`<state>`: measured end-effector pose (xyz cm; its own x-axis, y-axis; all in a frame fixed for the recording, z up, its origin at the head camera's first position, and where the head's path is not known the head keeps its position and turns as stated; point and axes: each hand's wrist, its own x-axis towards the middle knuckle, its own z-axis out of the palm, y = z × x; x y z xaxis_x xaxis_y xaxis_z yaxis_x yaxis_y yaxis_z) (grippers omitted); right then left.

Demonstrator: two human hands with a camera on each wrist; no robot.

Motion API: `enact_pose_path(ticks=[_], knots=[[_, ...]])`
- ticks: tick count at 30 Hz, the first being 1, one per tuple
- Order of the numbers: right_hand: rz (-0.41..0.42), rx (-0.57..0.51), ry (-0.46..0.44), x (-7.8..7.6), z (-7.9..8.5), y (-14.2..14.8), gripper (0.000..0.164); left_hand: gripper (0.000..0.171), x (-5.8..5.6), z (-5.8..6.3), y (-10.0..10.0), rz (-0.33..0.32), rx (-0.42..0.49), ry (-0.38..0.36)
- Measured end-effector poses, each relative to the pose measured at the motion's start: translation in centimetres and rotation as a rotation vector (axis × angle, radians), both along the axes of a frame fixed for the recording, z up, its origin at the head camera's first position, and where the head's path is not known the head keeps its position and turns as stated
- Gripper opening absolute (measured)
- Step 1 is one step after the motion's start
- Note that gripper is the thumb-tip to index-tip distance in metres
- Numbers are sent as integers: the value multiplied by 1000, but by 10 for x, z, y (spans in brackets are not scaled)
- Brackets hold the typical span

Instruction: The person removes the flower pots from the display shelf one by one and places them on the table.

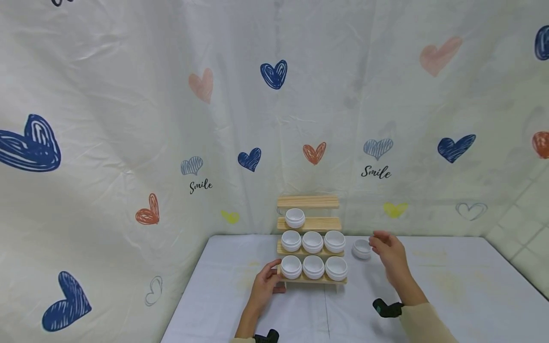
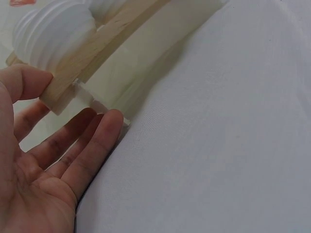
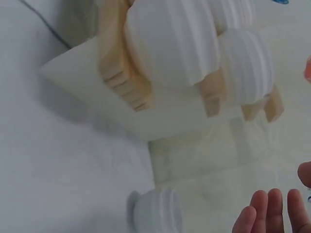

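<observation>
A tiered wooden display rack [image 1: 315, 281] stands at the back of the table, with several small white ribbed bowls [image 1: 313, 267] on its steps. My left hand [image 1: 262, 286] is at the rack's lower left corner. In the left wrist view its thumb and forefinger pinch the end of the wooden step [image 2: 73, 80], while the other fingers spread below, near a clear support. Right of the rack, a single white bowl [image 1: 362, 248] sits on the table. Just beside it, my right hand [image 1: 391, 257] is raised with fingers loosely extended, holding nothing; the bowl [image 3: 158, 212] appears apart from these fingers [image 3: 274, 211].
The top step [image 1: 308, 202] of the rack carries no bowl, and the one below holds a single bowl [image 1: 295, 217] at its left. A white cloth [image 1: 454, 281] covers the table. Behind it hangs a curtain [image 1: 326, 119] printed with hearts.
</observation>
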<state>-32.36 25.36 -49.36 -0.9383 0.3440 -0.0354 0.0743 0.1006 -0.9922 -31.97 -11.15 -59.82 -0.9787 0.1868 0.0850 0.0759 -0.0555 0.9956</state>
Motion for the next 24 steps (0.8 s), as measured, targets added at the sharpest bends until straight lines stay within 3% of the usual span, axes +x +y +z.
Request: enact_pose_path(ticks=[5, 10, 16, 24], knots=[[49, 71, 61, 3, 32, -20, 44, 48, 1, 2, 1, 5, -4, -2], [117, 136, 120, 7, 53, -36, 42, 48, 1, 3, 0, 5, -2, 3], [175, 174, 179, 6, 66, -53, 36, 48, 0, 3, 0, 9, -2, 6], [243, 179, 193, 3, 70, -70, 35, 49, 2, 1, 1, 10, 10, -10]])
